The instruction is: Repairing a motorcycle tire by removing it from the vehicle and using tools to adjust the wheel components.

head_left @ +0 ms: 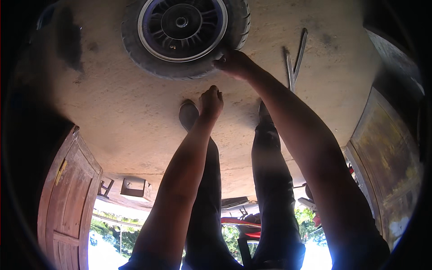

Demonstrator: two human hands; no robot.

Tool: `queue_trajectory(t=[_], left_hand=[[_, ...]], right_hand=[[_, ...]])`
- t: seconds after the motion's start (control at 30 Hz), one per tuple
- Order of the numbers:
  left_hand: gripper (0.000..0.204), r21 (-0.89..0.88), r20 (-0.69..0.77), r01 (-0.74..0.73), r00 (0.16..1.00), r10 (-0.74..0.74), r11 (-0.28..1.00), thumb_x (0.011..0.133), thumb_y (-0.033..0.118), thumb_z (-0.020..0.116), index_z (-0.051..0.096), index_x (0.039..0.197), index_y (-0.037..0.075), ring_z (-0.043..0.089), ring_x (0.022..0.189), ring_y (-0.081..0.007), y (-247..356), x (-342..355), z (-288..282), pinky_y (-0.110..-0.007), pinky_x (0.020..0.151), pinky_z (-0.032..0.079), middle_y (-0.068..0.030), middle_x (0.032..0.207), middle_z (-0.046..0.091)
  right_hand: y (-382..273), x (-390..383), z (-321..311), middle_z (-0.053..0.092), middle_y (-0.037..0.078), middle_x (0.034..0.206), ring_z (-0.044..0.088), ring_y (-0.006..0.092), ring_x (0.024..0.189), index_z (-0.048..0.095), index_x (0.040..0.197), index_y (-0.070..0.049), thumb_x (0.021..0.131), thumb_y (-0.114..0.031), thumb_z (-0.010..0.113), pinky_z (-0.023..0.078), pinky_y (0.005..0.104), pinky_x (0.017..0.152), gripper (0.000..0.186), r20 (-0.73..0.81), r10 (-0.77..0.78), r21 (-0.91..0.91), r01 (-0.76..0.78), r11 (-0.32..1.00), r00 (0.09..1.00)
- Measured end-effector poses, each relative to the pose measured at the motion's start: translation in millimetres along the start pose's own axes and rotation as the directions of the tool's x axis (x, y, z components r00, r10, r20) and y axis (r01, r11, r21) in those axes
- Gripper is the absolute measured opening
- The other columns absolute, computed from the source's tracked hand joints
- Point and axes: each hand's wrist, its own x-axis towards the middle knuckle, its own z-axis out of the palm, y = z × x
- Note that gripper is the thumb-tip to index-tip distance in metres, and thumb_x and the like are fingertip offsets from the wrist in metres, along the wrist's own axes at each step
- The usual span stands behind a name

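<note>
A small wheel [182,33] with a black tyre and dark spoked rim lies flat on the concrete floor at the top of the view. My right hand [234,63] grips the tyre's near edge at its lower right side. My left hand [211,101] hangs just below the tyre with its fingers curled shut; nothing shows in it. It is above my left shoe [188,114] and not touching the wheel.
Two long metal bars [293,58] lie on the floor to the right of my right hand. My legs in dark trousers fill the lower middle. A wooden door [67,202] stands at the left, a worn panel [387,153] at the right, and a red motorbike [243,225] behind me.
</note>
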Motion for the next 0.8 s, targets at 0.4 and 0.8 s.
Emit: queue_trajectory(t=[0.4, 0.8], left_hand=[[0.019, 0.002, -0.002, 0.159, 0.987, -0.159, 0.987, 0.094, 0.023, 0.063, 0.072, 0.107, 0.011, 0.072, 0.094, -0.0396, 66, -6, 36, -0.049, 0.084, 0.056, -0.0199, 0.099, 0.074], [0.024, 0.656, -0.112, 0.140, 0.990, -0.088, 0.741, 0.095, 0.023, 0.057, 0.070, 0.082, 0.009, 0.070, 0.086, -0.0352, -14, -316, -297, -0.047, 0.076, 0.057, -0.0153, 0.088, 0.073]], right_hand=[[322, -256, -22, 0.067, 0.005, 0.082, 0.065, 0.0149, 0.073, 0.069, 0.103, -0.006, 0.097, -0.029, 0.063, 0.055, 0.0314, 0.067, 0.024, 0.161, 0.618, 0.632, -0.561, 0.534, 0.770], [289, -506, -155, 0.070, 0.007, 0.088, 0.068, 0.0175, 0.077, 0.066, 0.106, -0.008, 0.096, -0.028, 0.068, 0.058, 0.0352, 0.066, 0.023, 0.334, 0.594, 0.784, -0.565, 0.256, 0.732]])
